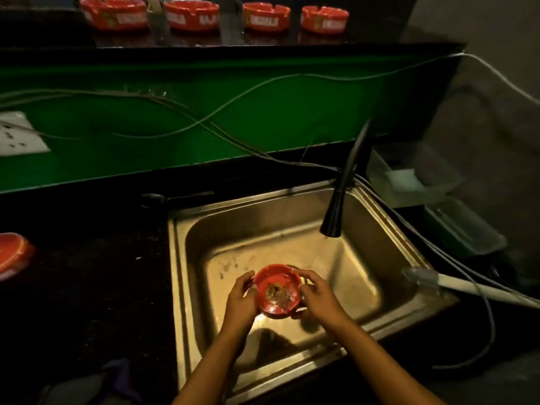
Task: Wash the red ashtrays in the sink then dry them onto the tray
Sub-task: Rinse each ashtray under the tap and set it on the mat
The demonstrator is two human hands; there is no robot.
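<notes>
A red ashtray (277, 290) with dark ash and residue in its bowl hangs over the steel sink (187, 258). My left hand (241, 302) grips its left rim and my right hand (317, 296) grips its right rim. The black faucet (339, 206) stands at the sink's back right, and water runs from its spout to the right of the ashtray. Several more red ashtrays (191, 15) line the high dark shelf at the top. Another red ashtray (13, 255) sits on the dark counter at the far left edge.
Loose cables (204, 118) trail across the green back panel. A white socket plate (20, 134) is at the left. Clear plastic containers (415, 173) stand right of the faucet. A white-handled tool (467, 287) lies on the sink's right rim. A spoon (175, 197) lies behind the sink.
</notes>
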